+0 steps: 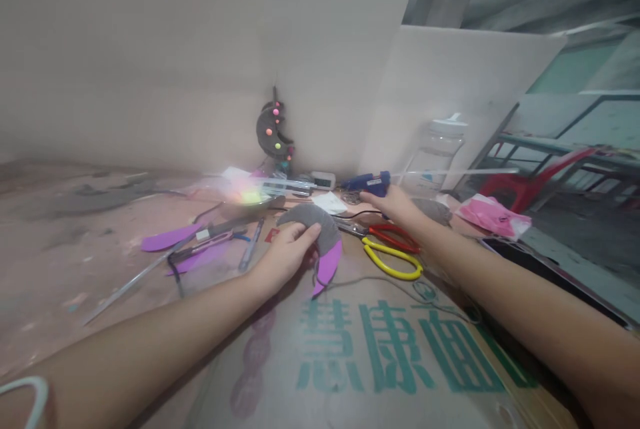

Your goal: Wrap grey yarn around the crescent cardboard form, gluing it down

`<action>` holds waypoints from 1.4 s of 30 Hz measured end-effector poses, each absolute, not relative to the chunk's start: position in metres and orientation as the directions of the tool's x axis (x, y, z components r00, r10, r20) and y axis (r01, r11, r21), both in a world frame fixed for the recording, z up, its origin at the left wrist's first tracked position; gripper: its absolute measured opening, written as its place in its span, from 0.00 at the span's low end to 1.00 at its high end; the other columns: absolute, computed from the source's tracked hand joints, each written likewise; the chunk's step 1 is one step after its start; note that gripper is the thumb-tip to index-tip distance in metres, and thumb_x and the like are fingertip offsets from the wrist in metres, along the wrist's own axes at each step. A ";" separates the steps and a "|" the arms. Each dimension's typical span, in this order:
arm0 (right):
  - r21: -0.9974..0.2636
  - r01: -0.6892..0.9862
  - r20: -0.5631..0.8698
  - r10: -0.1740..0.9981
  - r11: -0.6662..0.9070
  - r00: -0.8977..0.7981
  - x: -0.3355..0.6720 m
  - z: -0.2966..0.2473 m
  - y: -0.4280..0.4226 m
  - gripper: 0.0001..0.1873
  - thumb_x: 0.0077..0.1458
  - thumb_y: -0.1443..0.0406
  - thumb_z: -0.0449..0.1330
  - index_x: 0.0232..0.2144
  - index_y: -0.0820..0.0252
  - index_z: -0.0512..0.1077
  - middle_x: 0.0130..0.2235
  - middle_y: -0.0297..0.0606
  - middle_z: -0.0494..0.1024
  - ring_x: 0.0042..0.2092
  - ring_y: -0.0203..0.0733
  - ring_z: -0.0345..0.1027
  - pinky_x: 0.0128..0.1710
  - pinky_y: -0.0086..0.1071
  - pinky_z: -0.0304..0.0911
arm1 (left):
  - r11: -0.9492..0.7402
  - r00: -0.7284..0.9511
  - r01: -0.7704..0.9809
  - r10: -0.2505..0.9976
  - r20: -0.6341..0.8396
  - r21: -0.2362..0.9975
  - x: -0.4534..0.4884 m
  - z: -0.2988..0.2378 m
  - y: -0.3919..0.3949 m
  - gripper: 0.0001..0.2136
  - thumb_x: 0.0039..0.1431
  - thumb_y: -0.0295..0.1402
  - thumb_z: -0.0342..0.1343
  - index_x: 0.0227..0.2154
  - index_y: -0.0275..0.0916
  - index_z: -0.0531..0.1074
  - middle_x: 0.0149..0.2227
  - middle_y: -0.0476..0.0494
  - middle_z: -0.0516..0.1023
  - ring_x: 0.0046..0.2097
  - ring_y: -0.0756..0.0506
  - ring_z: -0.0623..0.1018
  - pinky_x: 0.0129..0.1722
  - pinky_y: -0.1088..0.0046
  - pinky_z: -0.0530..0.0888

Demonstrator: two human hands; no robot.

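Bottle (440, 144): clear, white-lidded, upright ahead of you on the right.
Packet (493, 216): pink, nearer to you than the bottle.
Chair (510, 193): red, off to your right beyond the packet.

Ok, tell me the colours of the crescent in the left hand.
The crescent is grey with a purple lower end (head view).

Left forearm (165, 342) and right forearm (480, 276) both bare as far as the frame shows, slim and smooth in outline, narrowing toward the wrists, upper arms cut off by the edges. Left hand (285, 252) and right hand (395, 204) also bare, slender fingers partly hidden, nail detail too soft to read. One worn item on the left arm, lower left corner: thin whitish band (42, 389), smooth, rounded, plain, cropped by the frame, material unclear
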State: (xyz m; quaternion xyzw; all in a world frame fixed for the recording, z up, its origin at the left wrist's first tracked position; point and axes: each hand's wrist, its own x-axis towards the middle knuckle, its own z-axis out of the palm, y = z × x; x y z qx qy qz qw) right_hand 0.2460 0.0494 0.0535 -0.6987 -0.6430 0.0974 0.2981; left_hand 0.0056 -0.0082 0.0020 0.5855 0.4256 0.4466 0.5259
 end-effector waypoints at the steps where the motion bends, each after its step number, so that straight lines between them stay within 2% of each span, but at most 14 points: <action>1: -0.558 0.830 0.244 0.955 -0.004 0.169 0.246 0.057 0.038 0.20 0.55 0.54 0.58 0.38 0.67 0.76 0.37 0.47 0.81 0.38 0.48 0.75 0.37 0.34 0.67 | -0.075 0.241 0.020 0.968 0.068 0.997 0.005 0.002 -0.008 0.19 0.52 0.49 0.56 0.19 0.38 0.64 0.18 0.50 0.70 0.21 0.51 0.69 0.24 0.75 0.65; 3: -0.597 0.802 0.235 0.957 0.002 0.172 0.243 0.063 0.014 0.21 0.56 0.52 0.56 0.35 0.65 0.76 0.33 0.46 0.82 0.35 0.46 0.75 0.34 0.34 0.68 | -0.069 0.241 0.022 0.968 0.062 0.997 0.005 0.001 -0.008 0.19 0.52 0.49 0.56 0.20 0.38 0.65 0.18 0.50 0.70 0.21 0.51 0.69 0.23 0.76 0.65; 7: -0.704 0.694 0.278 0.958 0.153 0.072 0.234 0.063 -0.034 0.16 0.55 0.57 0.57 0.40 0.60 0.77 0.34 0.40 0.82 0.36 0.45 0.76 0.36 0.34 0.70 | -0.108 0.248 0.053 0.964 0.092 0.993 0.004 0.002 -0.007 0.19 0.53 0.49 0.56 0.19 0.38 0.66 0.19 0.49 0.71 0.22 0.51 0.70 0.24 0.76 0.65; 10: -0.675 0.731 0.223 0.972 0.103 0.069 0.230 0.051 -0.057 0.16 0.54 0.55 0.58 0.36 0.59 0.77 0.28 0.40 0.80 0.34 0.49 0.76 0.35 0.38 0.71 | -0.143 0.238 0.068 0.963 0.123 0.987 0.003 0.002 -0.007 0.19 0.54 0.47 0.56 0.18 0.38 0.66 0.19 0.49 0.71 0.23 0.50 0.71 0.25 0.75 0.66; 14: -0.582 0.806 0.250 0.967 0.107 0.052 0.231 0.033 -0.066 0.20 0.51 0.50 0.59 0.35 0.58 0.77 0.36 0.43 0.81 0.41 0.56 0.75 0.40 0.45 0.71 | -0.176 0.235 0.099 0.960 0.149 0.979 0.002 0.002 -0.007 0.18 0.55 0.46 0.56 0.18 0.38 0.67 0.19 0.49 0.71 0.23 0.51 0.70 0.25 0.75 0.65; 19: -0.632 0.770 0.196 0.980 0.094 0.041 0.238 0.022 -0.068 0.24 0.50 0.46 0.55 0.36 0.56 0.76 0.38 0.42 0.81 0.42 0.56 0.74 0.45 0.48 0.69 | -0.198 0.234 0.177 0.960 0.154 0.964 0.000 0.003 -0.007 0.17 0.55 0.45 0.56 0.19 0.37 0.69 0.20 0.47 0.73 0.25 0.50 0.71 0.27 0.74 0.66; 23: -0.627 0.750 0.286 0.958 0.210 -0.029 0.237 0.022 -0.073 0.19 0.50 0.48 0.58 0.35 0.54 0.76 0.38 0.40 0.81 0.43 0.53 0.74 0.45 0.42 0.69 | -0.167 0.233 0.095 0.962 0.141 0.981 0.000 0.002 -0.006 0.15 0.56 0.43 0.56 0.24 0.36 0.69 0.21 0.48 0.73 0.23 0.51 0.71 0.26 0.75 0.66; 27: -0.571 0.744 0.307 0.930 0.348 -0.200 0.234 0.025 -0.076 0.14 0.55 0.52 0.57 0.31 0.56 0.73 0.32 0.37 0.79 0.35 0.45 0.73 0.36 0.35 0.69 | -0.144 0.236 0.011 0.962 0.137 0.990 0.000 -0.004 -0.002 0.16 0.57 0.46 0.56 0.29 0.35 0.70 0.23 0.48 0.74 0.23 0.51 0.73 0.25 0.75 0.69; 30: -0.544 0.730 0.329 0.906 0.414 -0.268 0.233 0.026 -0.075 0.13 0.54 0.54 0.58 0.30 0.57 0.71 0.28 0.36 0.75 0.31 0.42 0.70 0.29 0.32 0.66 | -0.155 0.228 -0.002 0.962 0.151 0.988 -0.001 -0.006 0.001 0.17 0.57 0.47 0.56 0.29 0.34 0.70 0.22 0.46 0.75 0.24 0.50 0.74 0.26 0.75 0.70; 36: -0.514 0.734 0.374 0.886 0.445 -0.275 0.230 0.022 -0.073 0.10 0.53 0.57 0.60 0.28 0.58 0.70 0.26 0.34 0.73 0.27 0.39 0.67 0.26 0.32 0.61 | -0.187 0.239 -0.059 0.951 0.196 0.981 0.000 -0.005 0.001 0.16 0.57 0.45 0.56 0.28 0.35 0.70 0.22 0.47 0.75 0.23 0.50 0.74 0.26 0.75 0.71; 42: -0.498 0.756 0.421 0.881 0.425 -0.218 0.227 0.022 -0.077 0.12 0.51 0.55 0.63 0.29 0.57 0.73 0.28 0.34 0.76 0.31 0.40 0.69 0.31 0.31 0.62 | -0.213 0.232 0.019 0.951 0.203 0.977 -0.001 -0.007 0.002 0.17 0.57 0.46 0.55 0.29 0.34 0.71 0.23 0.46 0.75 0.25 0.50 0.74 0.27 0.74 0.71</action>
